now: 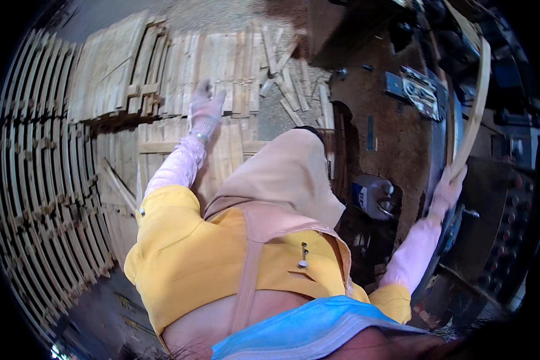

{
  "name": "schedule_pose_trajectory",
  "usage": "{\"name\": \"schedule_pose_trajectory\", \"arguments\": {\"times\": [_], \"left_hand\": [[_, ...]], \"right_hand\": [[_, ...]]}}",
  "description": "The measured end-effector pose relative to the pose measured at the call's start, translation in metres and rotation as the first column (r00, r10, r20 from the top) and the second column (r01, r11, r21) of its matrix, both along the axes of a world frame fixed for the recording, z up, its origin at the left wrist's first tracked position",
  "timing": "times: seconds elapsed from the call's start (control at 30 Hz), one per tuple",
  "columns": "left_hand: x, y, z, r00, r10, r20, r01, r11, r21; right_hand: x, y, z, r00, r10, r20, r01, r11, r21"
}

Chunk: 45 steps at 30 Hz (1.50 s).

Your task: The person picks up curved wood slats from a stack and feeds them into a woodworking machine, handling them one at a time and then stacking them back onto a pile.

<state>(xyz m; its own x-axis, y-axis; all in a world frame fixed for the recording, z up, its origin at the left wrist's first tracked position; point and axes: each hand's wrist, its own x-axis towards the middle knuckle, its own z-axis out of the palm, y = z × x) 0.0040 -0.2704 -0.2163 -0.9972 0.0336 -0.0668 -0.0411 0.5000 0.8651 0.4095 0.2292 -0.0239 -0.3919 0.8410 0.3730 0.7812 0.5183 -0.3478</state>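
**Right hand holds a wooden strip, left hand is over the boards**

The wooden strip is on the person's right side, at the far edge of the brown worktop of a machine. The fingers of the right hand are closed around its near end. The strip runs away from the person; its bend may come partly from the wide lens. Probably the hand takes it by the end because this part is easiest to reach, and so the long part can lie along the machine.

The left hand, which seems to wear a pale glove, is stretched forward with its fingers spread wide and holds nothing that I can see. It is a little blurred, so I cannot tell if it touches the boards below or is only above them.

The boards lie flat in layers, probably to make a stable pile within arm's reach. At the far left, a slatted stack has its pieces in neat rows, perhaps to keep them in order. Short offcuts lie scattered beyond the knees, near the machine. A metal fixture sits on the worktop, and a white plastic jug stands beside its cut edge, perhaps kept there to be near the hand.
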Motion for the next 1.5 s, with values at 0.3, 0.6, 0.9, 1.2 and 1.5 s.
{"name": "schedule_pose_trajectory", "arguments": {"times": [0.3,0.6,0.9,1.2,1.5], "left_hand": [[0.202,-0.241,-0.157,0.840,0.197,0.506,0.009,0.927,-0.375],[0.191,-0.243,-0.152,0.728,0.077,0.682,0.059,0.983,-0.174],[0.015,-0.179,-0.014,0.867,-0.047,0.495,0.065,0.998,-0.018],[-0.061,0.135,0.137,0.835,-0.528,-0.152,0.430,0.456,0.779],[-0.004,0.244,0.119,0.700,-0.627,0.341,-0.099,0.389,0.916]], "right_hand": [[0.286,-0.112,-0.004,0.859,-0.144,0.491,0.170,0.985,-0.008],[0.139,-0.020,-0.010,0.921,0.085,0.380,-0.173,0.963,0.204],[-0.023,0.035,0.001,0.972,0.060,0.228,-0.063,0.998,0.009],[-0.174,-0.218,-0.027,0.670,0.639,-0.379,-0.557,0.095,-0.825],[0.112,-0.121,0.046,0.989,0.088,0.123,-0.080,0.994,-0.071]]}}
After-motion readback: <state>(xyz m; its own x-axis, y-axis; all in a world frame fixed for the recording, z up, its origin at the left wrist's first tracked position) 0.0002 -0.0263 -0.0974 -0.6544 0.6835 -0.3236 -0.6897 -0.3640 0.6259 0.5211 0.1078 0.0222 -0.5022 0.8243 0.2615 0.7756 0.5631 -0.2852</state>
